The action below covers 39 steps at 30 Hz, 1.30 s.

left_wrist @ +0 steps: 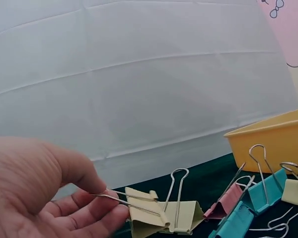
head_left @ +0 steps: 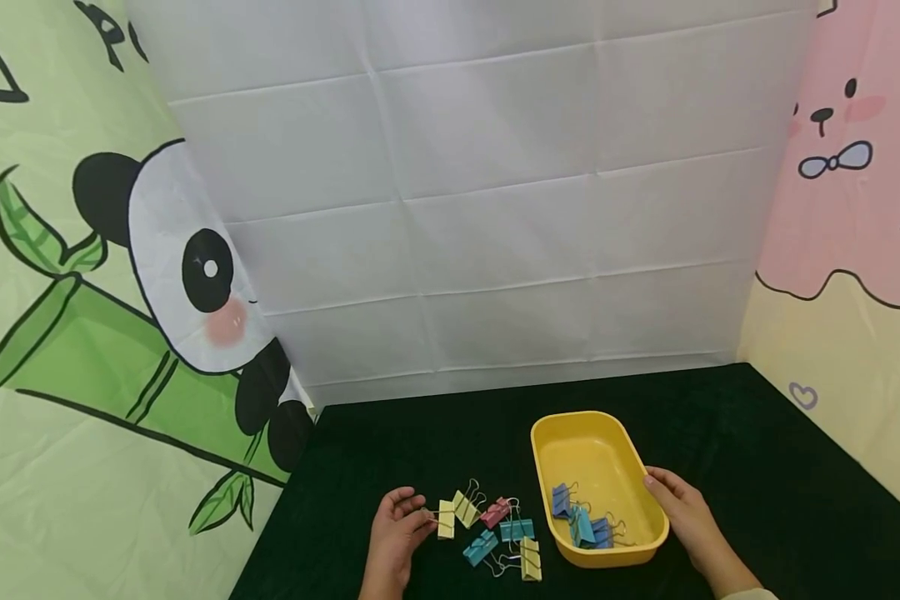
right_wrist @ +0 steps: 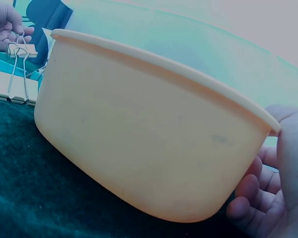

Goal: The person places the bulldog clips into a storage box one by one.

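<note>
At the left of the pile, my left hand [head_left: 399, 533] pinches the wire handle of a pale yellow binder clip [head_left: 446, 522] between thumb and fingers. In the left wrist view this clip [left_wrist: 144, 210] overlaps a second yellow one [left_wrist: 186, 216] behind it. My right hand [head_left: 682, 510] grips the right side of a yellow plastic bin [head_left: 592, 446], thumb at the rim and fingers against the outer wall. Inside the bin lie a teal binder clip [head_left: 582, 528] and blue ones [head_left: 562, 502] gathered near its front left.
Between left hand and bin lie a pink binder clip [head_left: 496, 512], teal clips [head_left: 482, 547] and another yellow clip [head_left: 531, 560], handles raised or tangled. A dark green cloth [head_left: 420, 442] covers the table. White sheeting [head_left: 495, 250] hangs behind, with printed cloths at both sides.
</note>
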Motion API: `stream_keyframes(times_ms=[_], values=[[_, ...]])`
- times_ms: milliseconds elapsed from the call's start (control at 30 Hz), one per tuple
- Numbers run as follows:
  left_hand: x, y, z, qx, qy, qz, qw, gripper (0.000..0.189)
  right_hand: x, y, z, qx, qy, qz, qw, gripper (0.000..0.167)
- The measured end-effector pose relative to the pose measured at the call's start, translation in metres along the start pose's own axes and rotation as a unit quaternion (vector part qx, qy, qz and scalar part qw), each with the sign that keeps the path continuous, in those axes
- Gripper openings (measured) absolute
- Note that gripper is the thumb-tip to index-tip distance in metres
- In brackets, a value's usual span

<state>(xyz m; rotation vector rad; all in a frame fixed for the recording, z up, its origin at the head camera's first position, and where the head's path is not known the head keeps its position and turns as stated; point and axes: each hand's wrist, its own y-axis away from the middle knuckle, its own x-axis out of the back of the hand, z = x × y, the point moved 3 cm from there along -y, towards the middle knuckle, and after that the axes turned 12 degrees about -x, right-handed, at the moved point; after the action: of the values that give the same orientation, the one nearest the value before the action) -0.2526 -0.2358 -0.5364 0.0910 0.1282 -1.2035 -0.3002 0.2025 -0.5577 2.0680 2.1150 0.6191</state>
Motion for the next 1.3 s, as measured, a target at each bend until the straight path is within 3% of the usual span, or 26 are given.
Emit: stream_keyframes(times_ms=[200, 333, 633, 933, 1300], values=[[-0.002, -0.003, 0.005, -0.02, -0.013, 0.014, 0.9996, 0.053, 0.0, 0.001, 0.0, -0.002, 0.0, 0.0, 1.0, 0.073], [-0.003, -0.007, 0.008, -0.019, 0.001, 0.015, 0.9997, 0.05, 0.0, 0.001, 0.0, -0.001, 0.002, 0.004, 1.0, 0.073], [-0.013, -0.013, 0.017, -0.01, 0.017, -0.019, 0.9996, 0.046, 0.0, 0.0, 0.002, 0.002, -0.001, 0.003, 1.0, 0.073], [-0.05, -0.012, 0.03, -0.025, 0.042, -0.04, 0.998, 0.04, -0.001, -0.002, 0.002, 0.004, -0.001, 0.004, 1.0, 0.074], [-0.105, -0.007, 0.045, -0.051, 0.043, -0.095, 0.9932, 0.032, 0.0, -0.002, 0.002, 0.004, -0.001, 0.003, 1.0, 0.074]])
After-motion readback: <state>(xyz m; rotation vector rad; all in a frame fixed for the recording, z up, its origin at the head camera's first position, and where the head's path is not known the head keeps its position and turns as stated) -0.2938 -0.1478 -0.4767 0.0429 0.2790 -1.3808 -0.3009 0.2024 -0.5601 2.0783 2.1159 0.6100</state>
